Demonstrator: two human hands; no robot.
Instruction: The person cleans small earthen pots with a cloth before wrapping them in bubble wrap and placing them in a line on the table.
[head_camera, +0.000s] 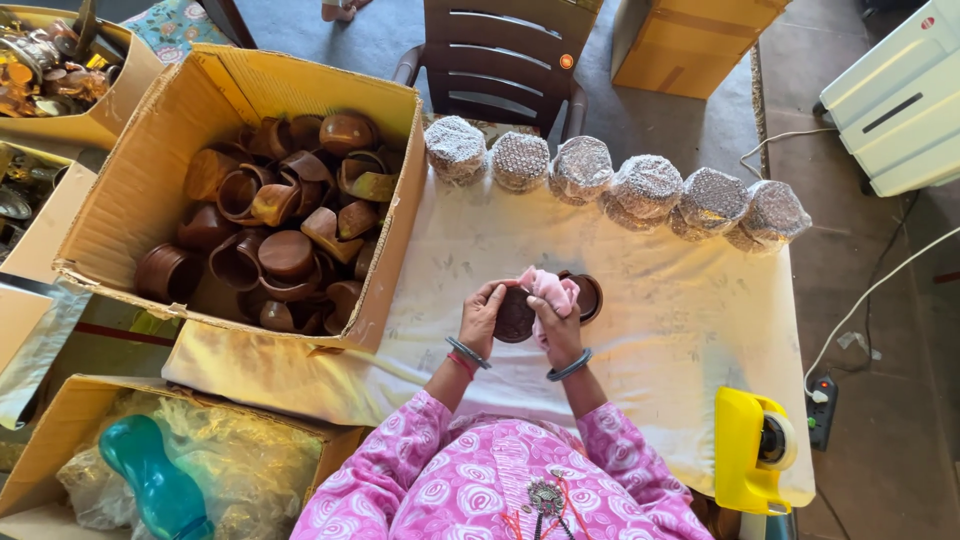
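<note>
Two hands meet over the cloth-covered table (650, 330), wiping a round brown lid (514, 316). Left hand (482, 318) closed around the lid's left edge, holding it upright-ish between both palms. Right hand (556, 328) clamped on a pink rag (550, 290), pressed to the lid's right side. A brown cup (588, 296) sits just behind the rag. Judged: polishing step under way; next calls for turning the lid to reach unwiped faces. Forearms converge from the body, wrists bent inward, bangles at both.
</note>
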